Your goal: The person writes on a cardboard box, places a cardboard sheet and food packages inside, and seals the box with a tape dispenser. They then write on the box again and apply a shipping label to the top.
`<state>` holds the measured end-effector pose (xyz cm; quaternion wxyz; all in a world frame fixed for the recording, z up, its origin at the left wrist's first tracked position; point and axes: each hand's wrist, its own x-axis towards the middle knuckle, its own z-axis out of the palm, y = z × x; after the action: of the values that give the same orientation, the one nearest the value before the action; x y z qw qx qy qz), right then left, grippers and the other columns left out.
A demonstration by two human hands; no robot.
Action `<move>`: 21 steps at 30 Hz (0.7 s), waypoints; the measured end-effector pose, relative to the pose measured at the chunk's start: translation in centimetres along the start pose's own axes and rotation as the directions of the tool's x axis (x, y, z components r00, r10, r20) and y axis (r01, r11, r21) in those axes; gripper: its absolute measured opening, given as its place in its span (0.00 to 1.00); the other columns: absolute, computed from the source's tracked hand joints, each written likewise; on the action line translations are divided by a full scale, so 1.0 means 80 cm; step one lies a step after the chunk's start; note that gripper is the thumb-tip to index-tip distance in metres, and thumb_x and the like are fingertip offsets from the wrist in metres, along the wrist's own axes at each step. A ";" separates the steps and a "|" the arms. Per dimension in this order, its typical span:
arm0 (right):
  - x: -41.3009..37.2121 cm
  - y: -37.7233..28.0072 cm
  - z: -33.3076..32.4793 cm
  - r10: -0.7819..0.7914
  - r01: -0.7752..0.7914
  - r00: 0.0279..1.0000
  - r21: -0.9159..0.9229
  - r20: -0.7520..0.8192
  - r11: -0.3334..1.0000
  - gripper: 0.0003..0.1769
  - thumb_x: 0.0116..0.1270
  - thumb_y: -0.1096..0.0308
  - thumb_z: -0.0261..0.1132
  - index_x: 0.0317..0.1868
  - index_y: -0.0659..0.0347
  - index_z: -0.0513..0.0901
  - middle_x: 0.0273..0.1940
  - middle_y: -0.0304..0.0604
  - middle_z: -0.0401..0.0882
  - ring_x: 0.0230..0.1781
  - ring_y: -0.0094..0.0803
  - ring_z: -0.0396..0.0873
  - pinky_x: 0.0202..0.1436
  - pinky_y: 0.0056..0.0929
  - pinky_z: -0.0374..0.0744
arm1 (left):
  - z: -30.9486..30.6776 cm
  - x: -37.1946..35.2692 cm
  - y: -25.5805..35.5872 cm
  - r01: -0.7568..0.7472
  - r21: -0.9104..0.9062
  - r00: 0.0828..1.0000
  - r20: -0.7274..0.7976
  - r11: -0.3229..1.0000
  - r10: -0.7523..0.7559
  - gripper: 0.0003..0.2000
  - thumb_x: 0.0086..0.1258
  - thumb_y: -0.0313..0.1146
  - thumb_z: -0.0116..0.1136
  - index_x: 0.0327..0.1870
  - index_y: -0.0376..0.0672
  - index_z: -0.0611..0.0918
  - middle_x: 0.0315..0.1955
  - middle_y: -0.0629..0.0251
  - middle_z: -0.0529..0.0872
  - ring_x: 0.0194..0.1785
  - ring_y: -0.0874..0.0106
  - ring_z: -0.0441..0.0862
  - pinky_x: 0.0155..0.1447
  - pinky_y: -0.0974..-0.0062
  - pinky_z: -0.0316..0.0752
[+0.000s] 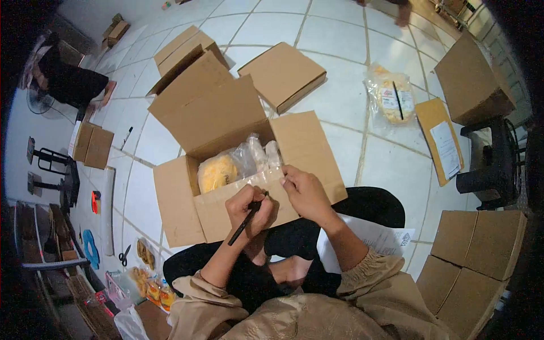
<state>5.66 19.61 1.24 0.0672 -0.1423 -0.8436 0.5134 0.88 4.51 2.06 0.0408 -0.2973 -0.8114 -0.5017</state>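
Note:
My left hand point(249, 208) is closed around a black pen point(240, 228), its tip near the front flap of an open cardboard box point(218, 215). On the right, my right hand point(305, 192) grips the edge of that same flap between thumb and fingers. Inside the box lie a yellow item in clear plastic point(217, 172) and whitish plastic-wrapped items point(263, 154). The box's other flaps are folded outward. A white printed sheet point(365, 235) rests on my right leg, partly under my right forearm.
A closed carton point(283, 76) and an open box point(184, 54) stand beyond. To the right are a yellow bagged pack point(392, 96), a brown envelope point(439, 139), a black stool point(492, 164) and stacked cartons point(470, 249). Scissors point(124, 255) lie left. Another person point(71, 76) is at upper left.

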 end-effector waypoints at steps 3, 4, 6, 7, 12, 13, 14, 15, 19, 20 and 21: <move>0.000 0.002 0.001 0.023 -0.023 1.000 -0.002 0.006 1.000 0.12 0.65 0.68 0.56 0.45 0.66 0.75 0.28 0.57 0.78 0.31 0.51 0.79 0.35 0.39 0.74 | 0.003 -0.003 -0.005 0.048 -0.076 0.999 -0.013 0.996 -0.049 0.06 0.50 0.22 0.59 0.20 0.37 0.74 0.18 0.60 0.79 0.21 0.73 0.77 0.28 0.79 0.72; 0.000 0.000 -0.001 0.015 -0.015 1.000 -0.008 -0.001 1.000 0.12 0.65 0.68 0.56 0.45 0.66 0.75 0.28 0.57 0.78 0.31 0.51 0.79 0.35 0.39 0.74 | 0.003 -0.003 -0.004 0.038 -0.081 0.999 -0.019 0.996 -0.039 0.06 0.50 0.22 0.59 0.20 0.37 0.74 0.18 0.60 0.79 0.21 0.73 0.77 0.28 0.79 0.72; 0.000 -0.003 -0.002 0.043 -0.043 0.999 0.002 0.024 0.999 0.12 0.65 0.68 0.56 0.46 0.66 0.75 0.29 0.57 0.79 0.32 0.50 0.79 0.35 0.40 0.74 | 0.002 -0.001 0.000 0.055 -0.073 0.998 0.014 0.996 -0.054 0.06 0.50 0.23 0.60 0.19 0.37 0.73 0.18 0.60 0.79 0.21 0.72 0.78 0.28 0.78 0.72; -0.001 -0.004 -0.002 0.036 -0.036 0.999 0.000 0.022 0.999 0.12 0.65 0.68 0.56 0.46 0.66 0.75 0.29 0.57 0.79 0.32 0.50 0.79 0.35 0.40 0.74 | -0.001 0.001 0.003 0.029 -0.053 0.999 0.026 0.998 -0.028 0.06 0.50 0.23 0.60 0.19 0.37 0.74 0.18 0.59 0.79 0.21 0.71 0.79 0.28 0.78 0.72; 0.000 0.004 0.003 -0.001 0.001 1.000 0.015 -0.001 1.000 0.12 0.65 0.69 0.56 0.47 0.65 0.76 0.29 0.56 0.79 0.31 0.49 0.80 0.35 0.38 0.74 | 0.001 0.002 0.002 0.007 -0.023 1.000 0.017 1.000 -0.006 0.07 0.50 0.23 0.59 0.19 0.37 0.73 0.18 0.60 0.79 0.21 0.72 0.78 0.28 0.78 0.72; -0.001 0.006 0.005 0.004 -0.005 1.000 0.023 0.007 1.000 0.12 0.65 0.69 0.56 0.47 0.65 0.76 0.29 0.56 0.79 0.31 0.49 0.80 0.35 0.38 0.74 | 0.001 0.000 0.002 0.008 -0.047 1.000 0.024 0.999 -0.006 0.07 0.50 0.23 0.59 0.19 0.37 0.72 0.18 0.60 0.79 0.21 0.72 0.78 0.28 0.78 0.72; -0.001 0.006 0.004 0.003 -0.003 1.000 0.025 0.006 1.000 0.12 0.65 0.68 0.56 0.46 0.66 0.76 0.27 0.56 0.78 0.30 0.48 0.79 0.34 0.38 0.73 | 0.000 -0.001 0.002 0.019 -0.037 0.999 0.028 0.999 -0.018 0.07 0.50 0.23 0.59 0.19 0.37 0.72 0.18 0.60 0.79 0.21 0.72 0.78 0.28 0.78 0.72; 0.000 0.006 0.004 0.001 -0.001 1.000 0.025 0.005 1.000 0.12 0.65 0.68 0.56 0.46 0.66 0.76 0.26 0.55 0.78 0.28 0.48 0.79 0.33 0.38 0.73 | -0.002 0.000 0.003 0.027 -0.026 0.999 0.039 0.999 -0.026 0.07 0.50 0.23 0.59 0.19 0.37 0.72 0.18 0.60 0.79 0.21 0.73 0.78 0.28 0.78 0.71; 0.001 0.003 0.001 -0.004 0.003 1.000 0.016 0.002 1.000 0.12 0.65 0.69 0.56 0.45 0.66 0.75 0.23 0.54 0.76 0.24 0.46 0.77 0.29 0.38 0.71 | 0.000 -0.001 -0.001 0.024 -0.046 0.999 0.039 0.999 -0.022 0.06 0.50 0.22 0.59 0.19 0.36 0.73 0.18 0.61 0.79 0.22 0.76 0.77 0.29 0.80 0.71; 0.001 0.002 -0.001 -0.002 0.001 1.000 0.017 0.012 1.000 0.12 0.65 0.69 0.56 0.45 0.66 0.75 0.22 0.54 0.76 0.23 0.45 0.76 0.28 0.38 0.70 | -0.001 0.000 0.001 0.027 -0.053 0.999 0.048 0.998 -0.024 0.06 0.50 0.21 0.59 0.20 0.35 0.73 0.19 0.63 0.80 0.24 0.78 0.76 0.30 0.81 0.72; 0.001 0.001 -0.001 0.000 0.000 1.000 0.019 0.021 1.000 0.12 0.65 0.69 0.56 0.45 0.67 0.75 0.22 0.53 0.75 0.22 0.44 0.76 0.27 0.38 0.69 | -0.002 0.000 0.000 0.029 -0.049 0.998 0.051 0.998 -0.027 0.06 0.50 0.21 0.59 0.20 0.35 0.73 0.19 0.63 0.80 0.24 0.78 0.76 0.30 0.81 0.72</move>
<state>5.63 19.72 1.19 0.0594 -0.1362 -0.8393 0.5230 0.85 4.36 2.17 0.0058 -0.2994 -0.8036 -0.5144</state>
